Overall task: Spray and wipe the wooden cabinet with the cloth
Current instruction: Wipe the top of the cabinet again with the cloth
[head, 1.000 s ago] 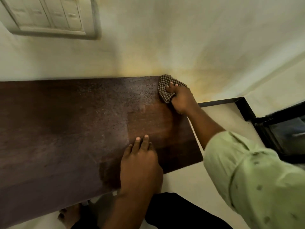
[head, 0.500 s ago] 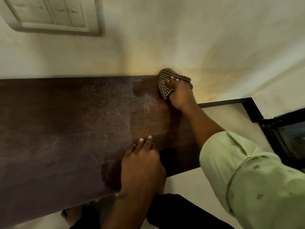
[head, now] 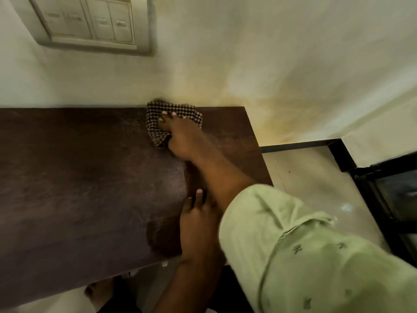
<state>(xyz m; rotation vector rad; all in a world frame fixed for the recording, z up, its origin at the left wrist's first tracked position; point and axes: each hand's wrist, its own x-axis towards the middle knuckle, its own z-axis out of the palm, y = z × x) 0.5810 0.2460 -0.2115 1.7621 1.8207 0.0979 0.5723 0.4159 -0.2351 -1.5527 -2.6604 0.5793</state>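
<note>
The dark brown wooden cabinet top (head: 79,177) stretches from the left edge to the middle right, dusty and speckled. A black-and-white checked cloth (head: 155,123) lies bunched at its far edge against the wall. My right hand (head: 180,136) presses down on the cloth, fingers spread over it and thumb tucked around its near side. My left hand (head: 198,224) rests flat on the near right part of the top, fingers apart, partly covered by my right forearm and green sleeve (head: 304,245). No spray bottle is in view.
A cream wall rises behind the cabinet, with a switch panel (head: 90,23) at the upper left. Right of the cabinet lies pale tiled floor (head: 316,177), bordered by a black skirting and a black-framed glass unit (head: 394,199). My foot (head: 99,292) shows below the cabinet's near edge.
My right hand has slid the cloth leftward along the far edge, away from the right corner. The view has swung, so my right arm now crosses over my resting left hand.
</note>
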